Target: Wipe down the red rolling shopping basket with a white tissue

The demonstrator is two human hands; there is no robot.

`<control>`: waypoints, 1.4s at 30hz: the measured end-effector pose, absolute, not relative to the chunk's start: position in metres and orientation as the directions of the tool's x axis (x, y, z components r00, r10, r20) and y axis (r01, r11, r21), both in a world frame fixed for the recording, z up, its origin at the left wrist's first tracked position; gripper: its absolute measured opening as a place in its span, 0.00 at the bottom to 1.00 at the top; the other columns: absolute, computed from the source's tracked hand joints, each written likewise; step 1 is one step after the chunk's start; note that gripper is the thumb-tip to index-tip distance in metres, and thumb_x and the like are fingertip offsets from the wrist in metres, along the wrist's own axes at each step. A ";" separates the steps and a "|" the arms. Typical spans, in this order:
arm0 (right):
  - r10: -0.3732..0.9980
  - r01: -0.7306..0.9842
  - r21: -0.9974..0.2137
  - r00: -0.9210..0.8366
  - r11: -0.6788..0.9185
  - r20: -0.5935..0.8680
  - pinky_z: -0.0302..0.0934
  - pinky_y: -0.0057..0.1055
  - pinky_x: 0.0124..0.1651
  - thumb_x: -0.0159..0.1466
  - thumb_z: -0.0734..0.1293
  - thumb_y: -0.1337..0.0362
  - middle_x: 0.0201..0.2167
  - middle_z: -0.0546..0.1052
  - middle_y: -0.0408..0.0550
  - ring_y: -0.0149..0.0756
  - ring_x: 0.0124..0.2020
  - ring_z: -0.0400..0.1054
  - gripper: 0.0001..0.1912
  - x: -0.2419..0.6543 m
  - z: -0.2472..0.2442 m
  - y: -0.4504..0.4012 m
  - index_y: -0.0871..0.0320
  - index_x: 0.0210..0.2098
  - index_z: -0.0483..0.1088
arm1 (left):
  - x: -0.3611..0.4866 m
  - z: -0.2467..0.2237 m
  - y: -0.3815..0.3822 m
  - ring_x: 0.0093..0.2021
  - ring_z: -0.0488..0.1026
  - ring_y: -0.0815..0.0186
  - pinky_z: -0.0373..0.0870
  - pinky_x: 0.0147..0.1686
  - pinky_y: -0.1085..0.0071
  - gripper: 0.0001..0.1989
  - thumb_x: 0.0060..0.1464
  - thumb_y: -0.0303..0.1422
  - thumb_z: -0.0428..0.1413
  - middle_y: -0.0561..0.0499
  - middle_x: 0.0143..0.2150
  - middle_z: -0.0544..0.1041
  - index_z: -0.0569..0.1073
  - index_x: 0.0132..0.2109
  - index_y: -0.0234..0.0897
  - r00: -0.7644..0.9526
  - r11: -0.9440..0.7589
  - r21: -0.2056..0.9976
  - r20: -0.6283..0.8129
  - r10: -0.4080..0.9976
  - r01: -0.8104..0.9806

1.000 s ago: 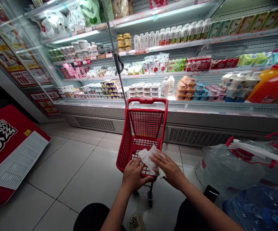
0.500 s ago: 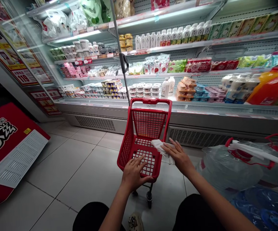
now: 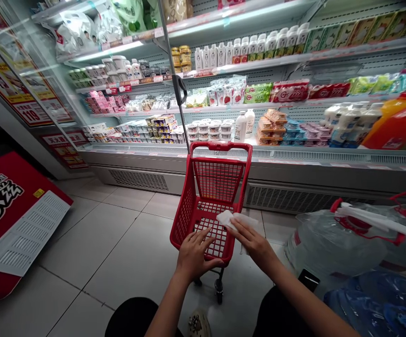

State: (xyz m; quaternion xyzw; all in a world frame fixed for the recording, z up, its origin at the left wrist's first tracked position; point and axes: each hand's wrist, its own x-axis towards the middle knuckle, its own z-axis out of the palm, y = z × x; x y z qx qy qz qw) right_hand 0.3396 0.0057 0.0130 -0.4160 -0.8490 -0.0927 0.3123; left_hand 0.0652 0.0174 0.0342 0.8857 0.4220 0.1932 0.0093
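Holding one white tissue (image 3: 250, 223): my right hand (image 3: 255, 242), fingers fairly straight and close together over the crumpled sheet, at the right side of the basket; whether the tissue presses on the rim there, I cannot tell. Item, my left hand (image 3: 192, 256): empty, fingers spread and released, thumb stretched out to the side, placed at the near edge of the basket. Item, one small red shopping cart (image 3: 218, 180): upright on the floor (image 3: 115, 243) between my knees and the fridge, its basket of open lattice, a dark wheel (image 3: 219, 286) below. Item, one open fridge (image 3: 140, 180), several shelves high, directly beyond the cart; on its lowest level, white tubs (image 3: 215, 127), two white bottles (image 3: 245, 124), orange packs (image 3: 272, 127) and, far right, large orange bottles (image 3: 399, 121). To my right: big clear jugs (image 3: 332, 245) with red handles, a blue jug (image 3: 374, 302) nearer me, and a black phone (image 3: 308, 280) beside them. To my left, well apart from the cart: one red and white cabinet (image 3: 24, 224), tilted in view. Below, between my dark-clad knees: one pale shoe (image 3: 198, 324) with decorations.
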 end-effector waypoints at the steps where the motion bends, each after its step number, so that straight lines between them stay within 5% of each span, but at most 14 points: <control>1: 0.625 0.738 -0.097 -0.487 0.668 0.610 0.64 0.47 0.69 0.70 0.57 0.80 0.72 0.64 0.50 0.44 0.73 0.55 0.39 0.336 0.013 0.001 0.49 0.76 0.49 | 0.064 0.034 0.018 0.62 0.75 0.49 0.69 0.63 0.48 0.35 0.53 0.61 0.61 0.45 0.67 0.73 0.77 0.60 0.45 0.569 -0.644 0.178 0.335 0.751 0.744; 8: 0.477 0.503 -0.108 -0.699 0.857 0.533 0.60 0.45 0.72 0.73 0.60 0.75 0.69 0.68 0.50 0.39 0.72 0.59 0.33 0.348 0.021 0.002 0.52 0.75 0.53 | 0.063 0.036 0.018 0.63 0.74 0.50 0.68 0.64 0.48 0.34 0.53 0.60 0.62 0.46 0.67 0.73 0.78 0.58 0.44 0.575 -0.650 0.194 0.331 0.748 0.735; 17: 0.677 0.699 -0.291 -0.368 0.654 0.637 0.62 0.49 0.70 0.69 0.55 0.82 0.67 0.71 0.48 0.40 0.71 0.59 0.37 0.372 0.023 0.068 0.46 0.71 0.61 | 0.081 0.031 0.019 0.64 0.73 0.50 0.67 0.65 0.48 0.37 0.54 0.61 0.60 0.45 0.69 0.72 0.75 0.62 0.45 0.521 -0.594 0.207 0.318 0.792 0.777; 26: 0.524 0.494 -0.214 -0.661 0.843 0.537 0.63 0.43 0.69 0.73 0.63 0.73 0.65 0.73 0.50 0.38 0.70 0.62 0.30 0.358 0.022 0.013 0.50 0.71 0.61 | 0.071 0.028 0.017 0.64 0.73 0.49 0.67 0.65 0.50 0.46 0.53 0.63 0.60 0.42 0.68 0.72 0.65 0.71 0.44 0.543 -0.613 0.196 0.314 0.779 0.765; 33: 0.679 0.683 -0.300 -0.390 0.667 0.622 0.65 0.43 0.67 0.70 0.54 0.80 0.66 0.72 0.49 0.37 0.69 0.63 0.33 0.386 0.026 0.087 0.49 0.68 0.66 | 0.059 0.036 0.022 0.68 0.69 0.53 0.60 0.71 0.50 0.43 0.59 0.57 0.59 0.46 0.70 0.70 0.58 0.74 0.44 0.646 -0.692 0.096 0.283 0.709 0.716; 37: 0.678 0.658 -0.332 -0.379 0.676 0.630 0.64 0.46 0.68 0.71 0.53 0.80 0.66 0.72 0.49 0.38 0.70 0.62 0.34 0.361 0.020 0.051 0.48 0.70 0.64 | 0.045 0.030 0.024 0.68 0.69 0.49 0.61 0.70 0.46 0.48 0.54 0.62 0.60 0.42 0.70 0.69 0.59 0.74 0.43 0.552 -0.592 0.045 0.306 0.775 0.805; 42: 0.563 0.520 -0.266 -0.577 0.812 0.591 0.63 0.44 0.69 0.74 0.59 0.73 0.64 0.74 0.49 0.39 0.69 0.64 0.29 0.331 0.014 -0.025 0.50 0.72 0.60 | 0.040 0.026 0.020 0.67 0.70 0.48 0.64 0.67 0.48 0.50 0.53 0.63 0.59 0.42 0.70 0.70 0.59 0.74 0.43 0.539 -0.576 0.056 0.288 0.792 0.816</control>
